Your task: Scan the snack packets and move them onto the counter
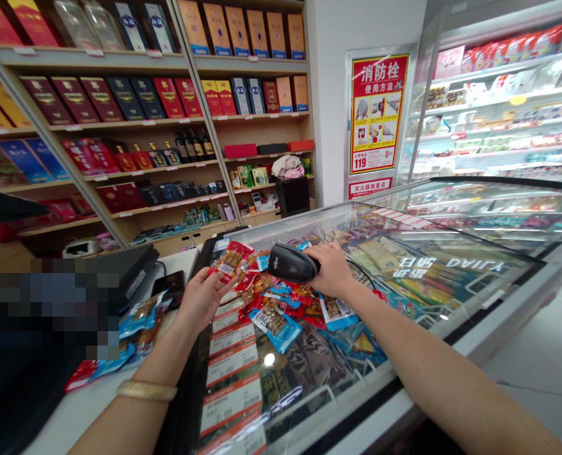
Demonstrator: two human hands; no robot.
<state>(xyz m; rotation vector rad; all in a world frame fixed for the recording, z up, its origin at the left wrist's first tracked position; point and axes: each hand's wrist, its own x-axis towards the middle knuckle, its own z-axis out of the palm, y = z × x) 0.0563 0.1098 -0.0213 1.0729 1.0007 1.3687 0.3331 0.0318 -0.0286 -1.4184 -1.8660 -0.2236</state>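
My right hand [334,266] is wrapped round the handle of a black barcode scanner [288,262], its head pointing left. Between the thumb and fingers of my left hand [204,297] is the lower edge of a red snack packet [232,258] with a clear window and a white label facing up. The scanner's head is a short way to the right of this packet, apart from it. Under and around both hands lies a pile of red and blue snack packets [276,322] on the glass freezer lid [304,385].
More snack packets [141,319] lie on the white counter [103,401] at left, beside a dark phone-like object [168,284] and a black machine [136,268]. Price tags [231,363] line the freezer's left side. Shelves of boxes [134,98] stand behind; a lit fridge [508,107] is at right.
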